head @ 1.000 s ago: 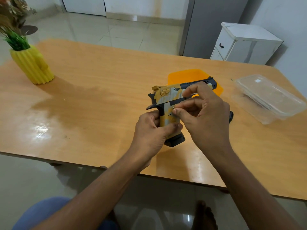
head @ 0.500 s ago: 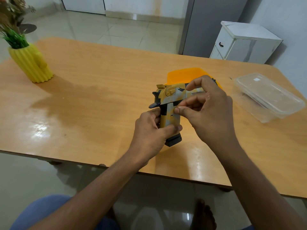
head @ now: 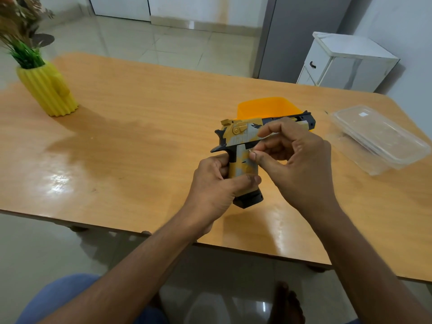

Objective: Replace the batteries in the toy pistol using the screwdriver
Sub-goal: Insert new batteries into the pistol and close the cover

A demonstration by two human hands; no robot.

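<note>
Toy pistol grip stands upright in your left hand; your right hand pinches a tiny screw beside it.

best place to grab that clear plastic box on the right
Take the clear plastic box by its two long rims, coming down from above. It lies flat and shallow on the table, nothing touching it, long sides angled toward the far right corner.

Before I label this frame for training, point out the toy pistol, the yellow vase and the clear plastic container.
toy pistol (head: 243, 133): head view, on the slide's rear, above the grip.
yellow vase (head: 50, 92): head view, on its ribbed side.
clear plastic container (head: 378, 136): head view, on its top surface.
</note>
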